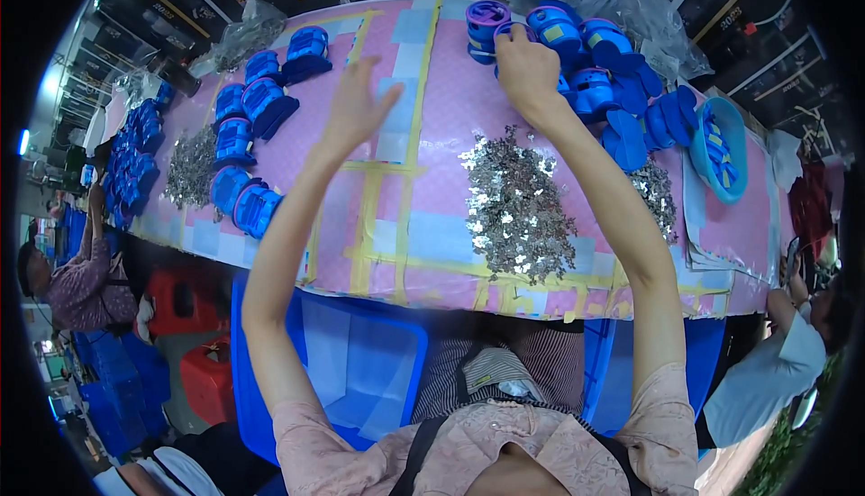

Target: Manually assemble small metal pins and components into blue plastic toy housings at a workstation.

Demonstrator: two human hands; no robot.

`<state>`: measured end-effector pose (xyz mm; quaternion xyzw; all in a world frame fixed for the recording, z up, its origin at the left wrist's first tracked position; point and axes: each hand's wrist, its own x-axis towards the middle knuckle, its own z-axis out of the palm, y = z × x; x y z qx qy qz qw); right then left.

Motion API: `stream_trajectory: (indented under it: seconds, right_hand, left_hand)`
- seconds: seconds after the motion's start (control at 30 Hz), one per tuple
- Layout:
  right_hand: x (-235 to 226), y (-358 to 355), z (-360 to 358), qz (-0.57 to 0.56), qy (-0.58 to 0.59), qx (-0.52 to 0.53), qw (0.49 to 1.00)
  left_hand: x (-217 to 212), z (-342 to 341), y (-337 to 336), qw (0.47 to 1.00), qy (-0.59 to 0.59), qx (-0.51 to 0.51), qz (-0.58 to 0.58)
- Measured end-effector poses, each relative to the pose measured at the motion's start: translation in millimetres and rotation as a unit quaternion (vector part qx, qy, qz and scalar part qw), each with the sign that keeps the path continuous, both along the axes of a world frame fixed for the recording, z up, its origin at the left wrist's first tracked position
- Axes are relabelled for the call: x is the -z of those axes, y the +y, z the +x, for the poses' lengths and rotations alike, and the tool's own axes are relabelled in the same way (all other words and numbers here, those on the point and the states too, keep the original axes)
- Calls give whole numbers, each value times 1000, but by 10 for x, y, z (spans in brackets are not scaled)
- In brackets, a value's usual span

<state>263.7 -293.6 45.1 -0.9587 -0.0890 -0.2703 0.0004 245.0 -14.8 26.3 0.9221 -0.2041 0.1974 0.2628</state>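
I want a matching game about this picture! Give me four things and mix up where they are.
1. left hand
2. right hand
3. basin
4. red stools

A. at the group of blue pieces
B. lower than the table, toward the left
C. at the table's right end
D. open and empty above the table

Pairs: 1-D, 2-A, 3-C, 4-B
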Motion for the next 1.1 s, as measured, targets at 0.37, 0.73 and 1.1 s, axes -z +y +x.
stream_trajectory:
  seconds: [0.37, 0.73, 1.1]
  right_hand:
    - [-345, -242, -1267, 567, 173, -292, 751]
    - [-517, -503, -2500, 502, 236, -238, 797]
    - [-446, -605, -2956, 98, -13, -168, 981]
  left_hand:
    - [-106, -1142, -817, 497, 480, 115, -714]
    - [-12, -2417, -1363, 155, 518, 273, -796]
    - [-150, -2761, -1490, 434, 526, 129, -720]
